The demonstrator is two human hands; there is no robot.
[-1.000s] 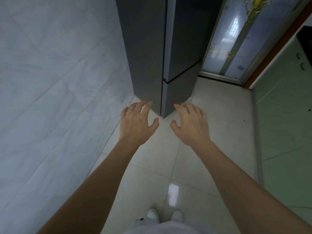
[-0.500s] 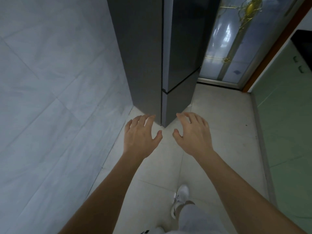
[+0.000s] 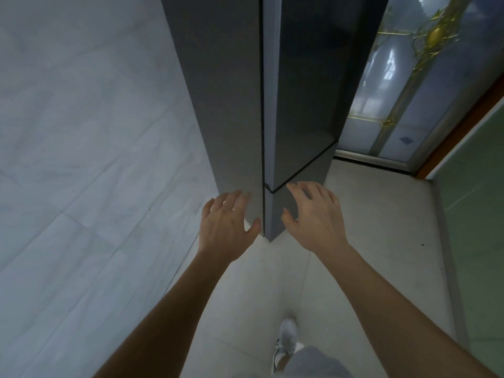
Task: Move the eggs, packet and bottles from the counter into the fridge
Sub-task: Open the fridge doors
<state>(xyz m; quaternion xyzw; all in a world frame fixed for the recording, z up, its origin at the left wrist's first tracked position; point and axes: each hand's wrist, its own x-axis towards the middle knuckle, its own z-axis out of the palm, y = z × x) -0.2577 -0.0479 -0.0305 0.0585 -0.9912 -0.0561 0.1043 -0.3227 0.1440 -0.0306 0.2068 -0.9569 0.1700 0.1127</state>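
Observation:
A tall dark grey fridge (image 3: 297,91) stands ahead with its doors closed, seen from its front left corner. My left hand (image 3: 225,227) hovers in front of the fridge's left side, fingers spread and relaxed, holding nothing. My right hand (image 3: 316,216) is held out before the lower door, just below the seam between the doors, fingers spread and empty. No eggs, packet or bottles are in view.
A pale tiled wall (image 3: 81,159) runs along the left. A glass door with gold ornament (image 3: 403,85) is behind the fridge on the right, and a green cabinet front (image 3: 480,214) lines the right edge. My white shoe (image 3: 286,339) steps on the light floor tiles.
I have walked closer to the fridge, one foot stepping forward. Both empty hands now overlap the fridge's lower part instead of hanging before the floor.

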